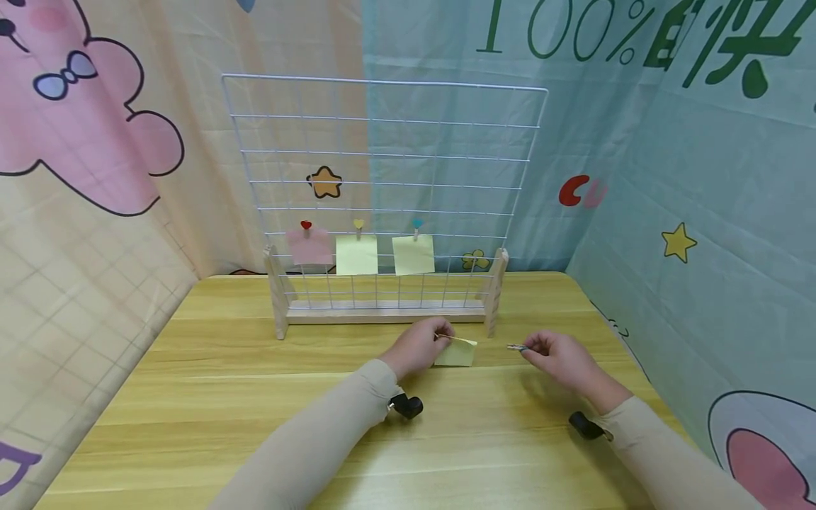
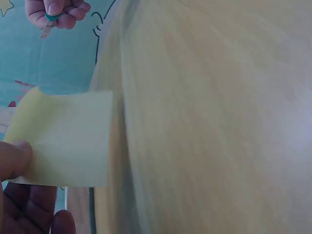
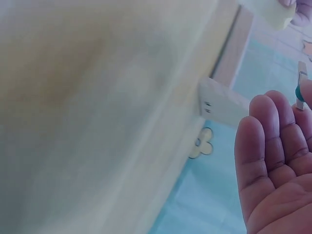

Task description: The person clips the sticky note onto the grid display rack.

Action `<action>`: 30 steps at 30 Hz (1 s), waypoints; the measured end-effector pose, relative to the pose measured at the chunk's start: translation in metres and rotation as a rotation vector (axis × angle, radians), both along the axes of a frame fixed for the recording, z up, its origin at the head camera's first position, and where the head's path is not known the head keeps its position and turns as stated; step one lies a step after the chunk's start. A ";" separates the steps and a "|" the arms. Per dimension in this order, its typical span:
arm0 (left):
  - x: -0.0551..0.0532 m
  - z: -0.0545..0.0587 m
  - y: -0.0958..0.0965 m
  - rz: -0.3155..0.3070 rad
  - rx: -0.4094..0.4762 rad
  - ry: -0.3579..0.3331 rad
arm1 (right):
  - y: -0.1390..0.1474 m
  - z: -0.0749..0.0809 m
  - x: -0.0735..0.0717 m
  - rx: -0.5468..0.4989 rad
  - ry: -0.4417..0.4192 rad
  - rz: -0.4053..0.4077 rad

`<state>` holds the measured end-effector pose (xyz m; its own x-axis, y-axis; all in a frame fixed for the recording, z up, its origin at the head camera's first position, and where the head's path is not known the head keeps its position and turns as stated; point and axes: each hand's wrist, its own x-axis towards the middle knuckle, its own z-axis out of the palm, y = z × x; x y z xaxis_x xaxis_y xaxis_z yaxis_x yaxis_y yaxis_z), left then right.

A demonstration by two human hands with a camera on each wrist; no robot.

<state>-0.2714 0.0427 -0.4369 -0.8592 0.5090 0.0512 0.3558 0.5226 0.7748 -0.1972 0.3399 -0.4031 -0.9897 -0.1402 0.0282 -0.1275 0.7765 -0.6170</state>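
My left hand [image 1: 421, 347] pinches a yellow sticky note [image 2: 73, 139] by one edge, thumb on its face, a little in front of the rack's base. To the right, my right hand [image 1: 564, 361] holds a small wooden clothespin [image 3: 301, 83] with a teal piece on it between thumb and fingertip. A white wire grid rack [image 1: 382, 154] stands upright at the back of the table in a wooden base [image 1: 382, 317]. On its lower part hang a pink note [image 1: 309, 248] under a red heart clip [image 1: 306, 225] and two yellow notes [image 1: 356, 256] under a yellow and a blue clip [image 1: 417, 225].
The wooden table [image 1: 191, 425] carries the rack near its back edge. Printed curtains [image 1: 688, 177] hang behind and along the right side. A small black camera [image 1: 406, 406] is on the left wrist and another [image 1: 585, 426] on the right.
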 end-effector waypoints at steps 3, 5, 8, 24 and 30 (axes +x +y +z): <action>-0.001 0.007 -0.001 0.000 0.067 -0.008 | 0.000 0.010 -0.004 0.025 0.028 0.008; -0.002 0.011 -0.001 0.016 0.113 -0.005 | -0.001 0.018 -0.007 0.039 0.045 0.009; -0.004 0.016 -0.001 0.047 0.183 0.003 | -0.003 0.030 -0.012 0.063 0.054 0.009; -0.021 0.060 0.004 0.091 0.251 -0.021 | -0.027 0.095 -0.036 0.254 0.149 0.071; -0.022 0.067 0.008 0.160 0.348 0.040 | -0.040 0.114 -0.041 0.310 0.175 0.083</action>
